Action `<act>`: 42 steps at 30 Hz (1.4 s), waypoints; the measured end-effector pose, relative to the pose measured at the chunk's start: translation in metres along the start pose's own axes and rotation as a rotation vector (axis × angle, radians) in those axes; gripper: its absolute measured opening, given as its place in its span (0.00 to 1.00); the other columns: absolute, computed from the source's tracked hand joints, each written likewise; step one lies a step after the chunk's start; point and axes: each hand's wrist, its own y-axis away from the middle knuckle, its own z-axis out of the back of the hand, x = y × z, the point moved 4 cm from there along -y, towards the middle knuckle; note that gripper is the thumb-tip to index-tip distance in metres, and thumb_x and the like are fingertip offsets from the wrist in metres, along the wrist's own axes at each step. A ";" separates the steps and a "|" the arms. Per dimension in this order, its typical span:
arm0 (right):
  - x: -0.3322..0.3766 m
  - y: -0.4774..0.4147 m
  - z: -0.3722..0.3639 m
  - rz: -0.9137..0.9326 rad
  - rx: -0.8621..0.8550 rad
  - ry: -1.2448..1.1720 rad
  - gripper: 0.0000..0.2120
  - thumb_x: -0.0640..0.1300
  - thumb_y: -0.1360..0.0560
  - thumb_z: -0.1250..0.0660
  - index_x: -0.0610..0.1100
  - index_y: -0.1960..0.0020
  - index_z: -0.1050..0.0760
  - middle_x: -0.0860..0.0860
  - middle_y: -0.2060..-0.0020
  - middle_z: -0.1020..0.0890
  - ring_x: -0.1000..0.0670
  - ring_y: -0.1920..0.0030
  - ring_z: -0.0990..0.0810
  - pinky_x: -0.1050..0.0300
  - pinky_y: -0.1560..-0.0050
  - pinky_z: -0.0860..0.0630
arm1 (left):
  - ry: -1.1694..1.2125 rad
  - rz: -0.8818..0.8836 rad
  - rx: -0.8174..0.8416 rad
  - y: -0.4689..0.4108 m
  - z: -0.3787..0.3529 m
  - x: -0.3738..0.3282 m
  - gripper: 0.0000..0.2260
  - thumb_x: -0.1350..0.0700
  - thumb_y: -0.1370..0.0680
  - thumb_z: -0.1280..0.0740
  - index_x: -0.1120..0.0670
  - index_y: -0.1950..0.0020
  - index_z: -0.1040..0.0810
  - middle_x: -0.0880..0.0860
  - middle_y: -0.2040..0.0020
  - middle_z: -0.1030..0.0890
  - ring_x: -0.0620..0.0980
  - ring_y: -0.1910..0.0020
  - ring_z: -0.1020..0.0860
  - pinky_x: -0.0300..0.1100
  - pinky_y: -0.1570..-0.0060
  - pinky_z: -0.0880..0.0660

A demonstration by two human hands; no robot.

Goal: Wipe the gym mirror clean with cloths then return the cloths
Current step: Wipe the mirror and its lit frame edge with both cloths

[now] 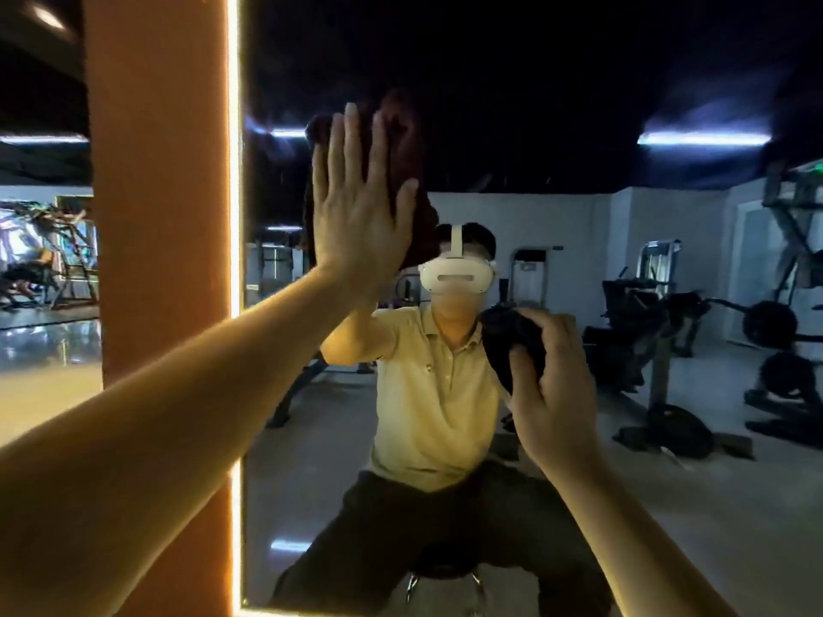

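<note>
The gym mirror [579, 104] fills most of the head view, edged by a lit strip on its left side. My left hand [356, 216] lies flat with straight fingers, pressing a dark red cloth [416, 207] against the glass near the mirror's upper left. My right hand [552, 389] is lower and to the right, its fingers and thumb curled round a bunched black cloth [503, 345] held at the glass. The reflection shows a seated person in a yellow shirt with a headset.
An orange pillar [165, 216] stands just left of the mirror's glowing edge [234, 171]. The glass reflects gym machines [659, 331], weight plates and a stool. Another mirrored area with equipment lies at the far left [44, 260].
</note>
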 end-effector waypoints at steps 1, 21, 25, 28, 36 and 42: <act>0.002 -0.008 0.000 0.012 -0.006 -0.005 0.16 0.37 0.18 0.39 0.40 0.31 0.28 0.45 0.41 0.24 0.47 0.44 0.21 0.47 0.47 0.20 | 0.016 0.044 -0.012 0.011 -0.003 -0.010 0.31 0.42 0.13 0.50 0.56 0.14 0.49 0.60 0.14 0.51 0.58 0.15 0.53 0.55 0.17 0.57; 0.019 -0.060 -0.017 0.121 -0.080 -0.084 0.15 0.35 0.23 0.39 0.40 0.37 0.25 0.46 0.45 0.22 0.46 0.48 0.21 0.43 0.50 0.22 | -0.232 -0.902 0.268 -0.013 -0.006 -0.017 0.29 0.43 0.13 0.53 0.51 0.13 0.53 0.57 0.14 0.52 0.55 0.15 0.54 0.56 0.17 0.59; 0.024 -0.071 -0.019 0.158 -0.016 -0.048 0.15 0.38 0.21 0.40 0.42 0.35 0.26 0.47 0.43 0.22 0.47 0.45 0.22 0.40 0.47 0.23 | -0.077 -0.214 0.067 -0.065 0.017 0.021 0.29 0.44 0.13 0.52 0.56 0.14 0.49 0.60 0.14 0.50 0.57 0.15 0.53 0.57 0.17 0.55; 0.014 -0.076 -0.007 0.101 -0.100 -0.074 0.14 0.38 0.19 0.40 0.46 0.35 0.29 0.47 0.45 0.23 0.47 0.48 0.22 0.38 0.50 0.22 | -0.011 0.002 0.007 -0.041 0.000 -0.030 0.30 0.44 0.13 0.51 0.56 0.14 0.50 0.59 0.14 0.52 0.57 0.15 0.54 0.56 0.17 0.57; 0.006 -0.097 -0.006 0.045 -0.214 0.035 0.14 0.37 0.21 0.38 0.36 0.36 0.24 0.40 0.45 0.20 0.41 0.51 0.20 0.33 0.52 0.23 | -0.060 -0.381 0.069 -0.072 0.007 0.037 0.28 0.42 0.13 0.50 0.49 0.14 0.48 0.57 0.14 0.50 0.55 0.15 0.53 0.59 0.17 0.55; 0.004 -0.089 0.005 0.044 -0.106 -0.014 0.13 0.35 0.18 0.37 0.41 0.34 0.26 0.43 0.42 0.22 0.42 0.47 0.21 0.34 0.49 0.23 | 0.070 0.299 -0.087 -0.006 -0.002 0.029 0.29 0.44 0.13 0.51 0.53 0.13 0.50 0.60 0.14 0.50 0.58 0.15 0.53 0.60 0.18 0.56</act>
